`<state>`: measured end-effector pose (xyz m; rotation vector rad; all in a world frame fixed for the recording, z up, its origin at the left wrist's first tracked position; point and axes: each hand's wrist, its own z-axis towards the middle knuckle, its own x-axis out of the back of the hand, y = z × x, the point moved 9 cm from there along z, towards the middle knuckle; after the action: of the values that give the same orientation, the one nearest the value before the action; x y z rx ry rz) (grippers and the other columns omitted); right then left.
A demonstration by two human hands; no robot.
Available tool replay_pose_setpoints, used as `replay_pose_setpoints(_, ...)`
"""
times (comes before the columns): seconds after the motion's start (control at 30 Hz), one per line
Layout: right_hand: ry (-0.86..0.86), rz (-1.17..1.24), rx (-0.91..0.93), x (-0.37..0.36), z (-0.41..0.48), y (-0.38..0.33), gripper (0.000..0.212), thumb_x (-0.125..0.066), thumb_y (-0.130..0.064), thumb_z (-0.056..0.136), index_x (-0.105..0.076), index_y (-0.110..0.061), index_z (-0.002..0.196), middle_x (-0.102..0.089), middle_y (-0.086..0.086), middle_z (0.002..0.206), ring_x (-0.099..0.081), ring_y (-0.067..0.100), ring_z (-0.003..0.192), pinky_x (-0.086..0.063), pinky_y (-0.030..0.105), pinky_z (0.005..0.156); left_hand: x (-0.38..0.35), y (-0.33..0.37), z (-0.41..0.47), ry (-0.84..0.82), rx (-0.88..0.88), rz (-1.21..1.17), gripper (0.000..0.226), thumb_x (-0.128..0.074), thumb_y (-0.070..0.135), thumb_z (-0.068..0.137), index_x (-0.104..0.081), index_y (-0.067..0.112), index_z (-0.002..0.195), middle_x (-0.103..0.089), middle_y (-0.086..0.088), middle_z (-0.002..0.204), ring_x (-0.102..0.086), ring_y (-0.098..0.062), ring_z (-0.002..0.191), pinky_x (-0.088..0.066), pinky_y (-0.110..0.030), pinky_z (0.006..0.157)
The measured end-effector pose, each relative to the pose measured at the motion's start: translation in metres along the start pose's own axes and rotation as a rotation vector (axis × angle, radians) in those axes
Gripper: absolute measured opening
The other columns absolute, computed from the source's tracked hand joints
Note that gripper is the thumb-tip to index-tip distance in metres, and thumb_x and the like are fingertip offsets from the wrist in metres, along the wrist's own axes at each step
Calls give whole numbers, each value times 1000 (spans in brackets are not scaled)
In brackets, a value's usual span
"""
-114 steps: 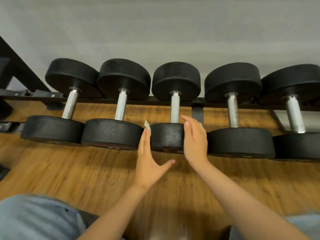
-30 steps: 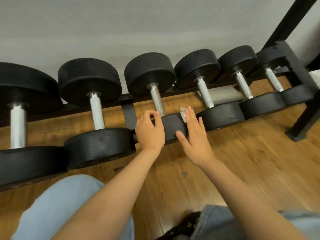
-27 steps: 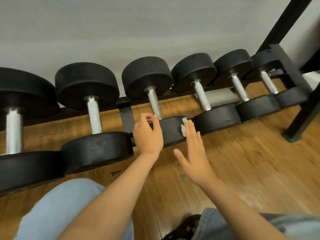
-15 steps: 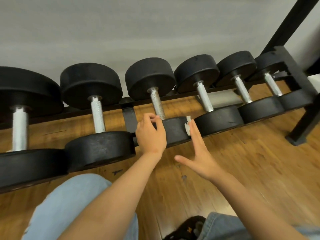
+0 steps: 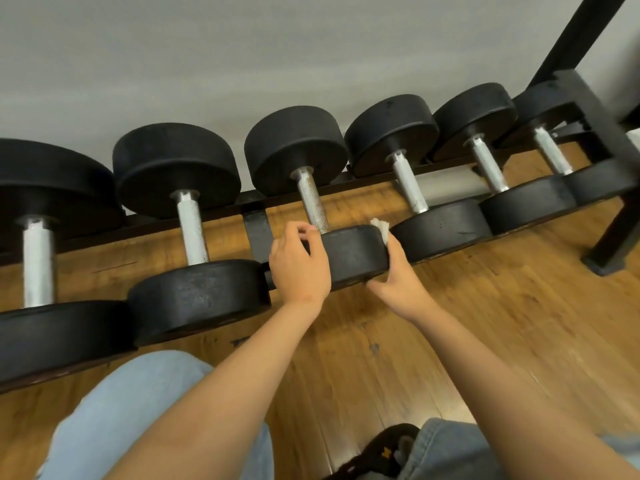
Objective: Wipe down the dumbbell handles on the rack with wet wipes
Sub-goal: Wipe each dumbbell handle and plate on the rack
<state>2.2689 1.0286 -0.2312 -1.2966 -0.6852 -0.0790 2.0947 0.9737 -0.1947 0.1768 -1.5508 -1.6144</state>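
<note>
Nearest the camera: knees in light jeans (image 5: 121, 410) at lower left, a black shoe (image 5: 377, 448) at bottom centre, and bare forearms reaching forward over the wood floor (image 5: 485, 323).

Left hand (image 5: 299, 268) grips the held dumbbell (image 5: 353, 258) at the left top edge of its near head. Its fingers are curled over the rim, with the fingertips just beside the base of the handle (image 5: 313, 199).

Right hand (image 5: 398, 275) clamps the same head on its right side, fingers together along the edge and thumb spread under the front face. The wet wipe (image 5: 381, 228) is a small white wad poking out past the fingertips. It sits in the narrow gap between this head and the right neighbour dumbbell (image 5: 443, 230). I cannot tell exactly how the fingers hold it.

The left neighbour dumbbell (image 5: 197, 292) sits just beside the left hand, so both sides are crowded. The handle is knurled metal, bare, and touched by no wipe.

The held dumbbell lies across the rack (image 5: 258, 233), mid-row, with its far head towards the wall (image 5: 242, 46). More dumbbells run off to both sides. The black end frame (image 5: 602, 133) stands at far right.
</note>
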Motion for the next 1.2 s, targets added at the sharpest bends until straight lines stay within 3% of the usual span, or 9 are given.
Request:
replay_pose_setpoints(0.2, 68, 108, -78, 0, -11, 19, 85, -63, 9, 79, -29, -25, 150, -39, -5, 151, -33, 8, 141, -29, 41, 118, -2, -4, 2, 2, 7, 12, 23, -40, 34, 102, -59, 20, 106, -57, 8, 98, -49, -11, 98, -36, -24, 78)
replay_pose_setpoints(0.33, 122, 178, -132, -4, -15, 27, 83, -64, 8, 78, -33, -26, 147, -45, -7, 145, -39, 3, 135, -33, 32, 115, -4, -4, 1, -10, 12, 2, 23, -40, 33, 102, -58, 20, 104, -59, 6, 98, -50, -11, 99, -36, -25, 79)
replay_pose_setpoints(0.47, 139, 200, -155, -12, -31, 31, 84, -60, 5, 80, -28, -27, 150, -38, -12, 150, -32, -9, 135, -26, 20, 112, -2, -3, 1, -14, 10, -7, 19, -39, 34, 102, -55, 24, 100, -58, 7, 96, -51, -12, 97, -37, -25, 78)
replay_pose_setpoints(0.7, 129, 180, -142, -9, -27, 25, 84, -59, 7, 83, -24, -26, 153, -33, -7, 154, -29, 3, 141, -26, 38, 120, -2, -3, 1, -22, 3, 7, 17, -39, 33, 103, -54, 26, 97, -58, 8, 94, -51, -11, 96, -37, -19, 72)
replay_pose_setpoints(0.87, 97, -15, 1, -8, -29, -12, 100, -66, 2, 80, -9, -29, 156, -7, -17, 161, -6, -5, 146, -13, 12, 115, 0, 1, -1, -24, -2, 6, 16, -40, 30, 103, -54, 26, 97, -55, 11, 93, -50, -9, 95, -39, -25, 82)
replay_pose_setpoints(0.93, 58, -86, 54, -12, -29, -20, 106, -66, 0, 79, 1, -31, 156, 5, -19, 162, 3, 0, 148, -11, 22, 119, 0, 1, -1, -28, -6, 6, 16, -40, 31, 103, -54, 26, 97, -55, 11, 93, -49, -9, 95, -38, -25, 82)
replay_pose_setpoints(1.03, 27, -64, 38, -2, -18, -16, 106, -65, 4, 78, -1, -28, 156, 0, -16, 163, 0, 0, 148, -14, 36, 123, 0, 1, -1, -31, -3, 4, 18, -39, 32, 103, -55, 24, 97, -57, 8, 94, -51, -11, 97, -41, -26, 83)
replay_pose_setpoints(1.1, 7, -94, 11, 0, -16, -19, 106, -68, 0, 78, -1, -28, 156, 1, -14, 163, 0, 3, 149, -15, 38, 123, 1, 2, -2, -29, -4, 1, 19, -39, 32, 103, -55, 24, 96, -56, 10, 92, -51, -11, 97, -43, -28, 85)
replay_pose_setpoints(1.2, -49, -311, 238, -15, -22, -47, 109, -72, -6, 75, 0, -22, 156, 7, -6, 164, 10, 9, 150, -5, 37, 123, 3, 5, -1, -28, -18, -1, 18, -39, 31, 103, -54, 24, 95, -48, 18, 84, -49, -9, 94, -44, -32, 88)
